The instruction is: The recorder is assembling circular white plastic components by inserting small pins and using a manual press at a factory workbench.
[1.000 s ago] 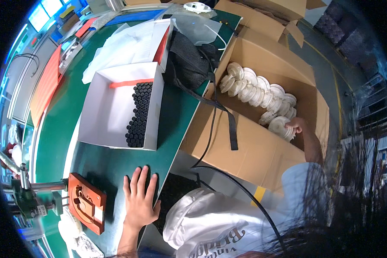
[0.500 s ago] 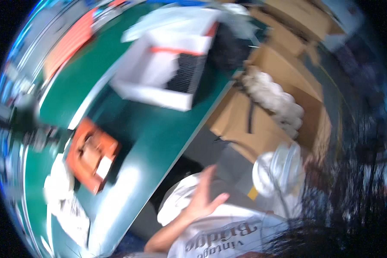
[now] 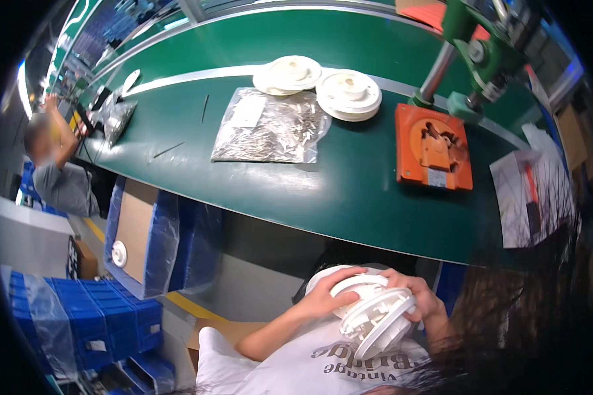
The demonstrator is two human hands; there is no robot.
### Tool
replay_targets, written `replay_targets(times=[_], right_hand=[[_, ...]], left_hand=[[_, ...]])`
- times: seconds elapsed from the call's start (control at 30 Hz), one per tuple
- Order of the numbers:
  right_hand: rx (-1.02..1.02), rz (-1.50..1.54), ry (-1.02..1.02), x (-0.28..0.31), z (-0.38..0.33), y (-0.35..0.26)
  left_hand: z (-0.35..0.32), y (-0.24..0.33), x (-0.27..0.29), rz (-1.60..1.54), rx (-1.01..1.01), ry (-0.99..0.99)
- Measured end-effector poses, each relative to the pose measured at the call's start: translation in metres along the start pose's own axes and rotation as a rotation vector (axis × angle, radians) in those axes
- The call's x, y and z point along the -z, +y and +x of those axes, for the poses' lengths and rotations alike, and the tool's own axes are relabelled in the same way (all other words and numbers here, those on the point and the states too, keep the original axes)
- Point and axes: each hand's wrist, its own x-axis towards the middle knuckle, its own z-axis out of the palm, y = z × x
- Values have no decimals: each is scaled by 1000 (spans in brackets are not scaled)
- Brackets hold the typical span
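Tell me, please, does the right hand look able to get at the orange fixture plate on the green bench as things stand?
Probably not at once: the right hand and left hand both grip a stack of white round parts. The orange fixture plate itself lies uncovered.

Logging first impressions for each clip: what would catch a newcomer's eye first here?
Both hands, left hand and right hand, clasp a stack of white plastic discs close to the body, below the green table. On the table, an orange block sits at right, with a clear bag of small metal parts in the middle.
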Motion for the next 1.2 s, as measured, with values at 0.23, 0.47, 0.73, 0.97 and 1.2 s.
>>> replay_targets(times=[0.23,0.47,0.73,0.97,1.2], right_hand=[[-183,618,240,-8,42,0],[-61,457,435,-7,136,-34],[-18,278,598,-4,403,-91],[-100,-129,529,5,569,-23],[-224,-637,610,46,597,39]], left_hand=[[-12,25,12,-42,-109,499],[23,97,109,-50,-647,936],[65,130,333,-83,-753,1370],[64,126,315,-101,-830,1314],[73,126,313,27,-805,1389]])
